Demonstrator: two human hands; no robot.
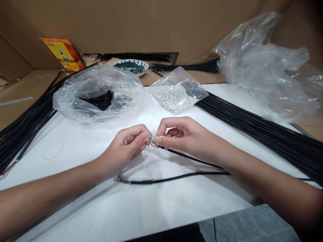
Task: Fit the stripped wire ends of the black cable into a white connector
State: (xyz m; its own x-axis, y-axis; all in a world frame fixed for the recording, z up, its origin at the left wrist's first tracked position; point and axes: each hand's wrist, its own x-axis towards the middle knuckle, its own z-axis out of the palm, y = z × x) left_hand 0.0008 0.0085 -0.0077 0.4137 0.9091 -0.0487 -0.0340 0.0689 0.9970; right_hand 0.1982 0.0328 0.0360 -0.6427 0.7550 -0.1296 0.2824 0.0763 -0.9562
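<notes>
My left hand (130, 143) pinches a small white connector (149, 138) between thumb and forefinger. Thin coloured wires (154, 144) run from it to the end of a black cable (186, 156). My right hand (180, 134) is closed on these wires close to where they leave the black sheath. The cable passes to the right beneath my right forearm. Just below the hands, a second black cable (161, 180) lies on the white tabletop (101, 208), its fanned coloured wires ending in a pale connector (118, 178).
Behind my hands lie a bag of small white parts (174, 97) and a clear bag with black pieces (101, 97). A striped plate (141, 64) holds dark green bits. Black cable bundles (264, 127) lie on both sides. A crumpled plastic bag (264, 74) stands right; an orange packet (64, 55) leans on cardboard.
</notes>
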